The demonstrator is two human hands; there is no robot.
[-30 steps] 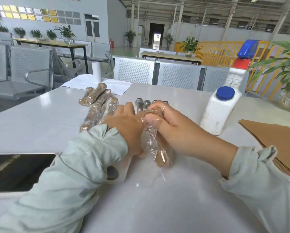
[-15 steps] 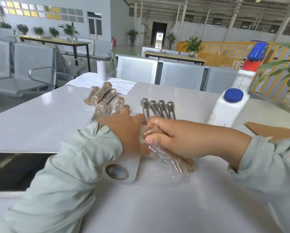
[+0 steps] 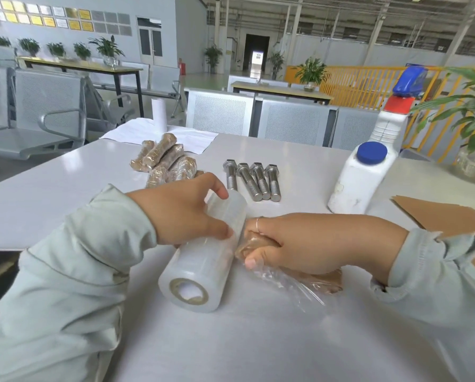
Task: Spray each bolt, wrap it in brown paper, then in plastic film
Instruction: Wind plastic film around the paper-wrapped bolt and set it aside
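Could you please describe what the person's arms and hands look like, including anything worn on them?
Both arms wear long, loose sleeves of pale grey-green fabric, the left sleeve showing a thin darker seam line and the right sleeve ending in a gathered, slightly ruffled cuff at the wrist. Both hands are bare, without gloves. The right hand has a thin silver ring on one finger; the left hand shows no jewellery.

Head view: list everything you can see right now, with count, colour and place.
Table: one, white, under everything.
Film roll: one, clear-white, lying centre.
Paper-wrapped bolt: one, brown, partly filmed, right of roll.
Bare bolts: four, silver, side by side behind roll.
Finished bundles: several, brown under film, piled far left.
Bottle: one, white, blue cap, right.
Spray bottle: one, white, red-blue head, behind it.
Brown paper: tan, right edge.
Hands: left hand grips roll; right hand grips wrapped bolt.
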